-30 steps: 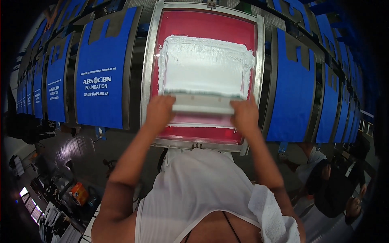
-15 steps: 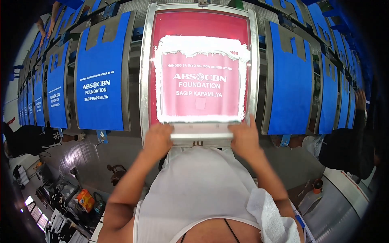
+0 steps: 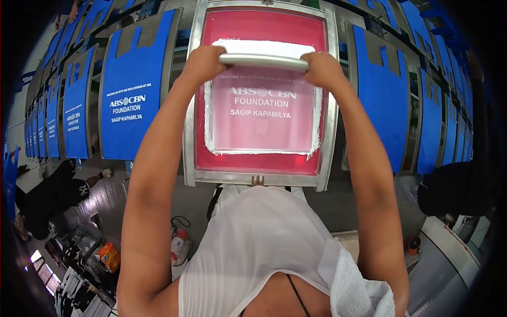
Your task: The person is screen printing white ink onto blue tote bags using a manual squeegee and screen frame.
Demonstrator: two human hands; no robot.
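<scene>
My left hand (image 3: 206,64) and my right hand (image 3: 323,69) are closed around the two ends of a squeegee (image 3: 264,62). The squeegee lies crosswise over the upper part of a red-meshed printing screen (image 3: 264,165). White ink (image 3: 259,47) is piled just beyond it, and a rough ink border runs down both sides and along the near edge of the print area. White lettering (image 3: 261,102) shows within the pinkish middle. A metal frame (image 3: 191,142) surrounds the mesh. The blade's contact edge is hidden under the squeegee.
Blue bag panels lie on boards in rows to the left (image 3: 129,84) and right (image 3: 379,100). A hinge clip (image 3: 257,180) sits at the frame's near edge. A person in dark clothing (image 3: 53,195) is at the lower left, another (image 3: 457,187) at the right. A white towel (image 3: 359,280) hangs over my shoulder.
Both hands have moved the squeegee from the near end of the screen to its far part. The ink that lay in a band at the far side is now just beyond the squeegee.
</scene>
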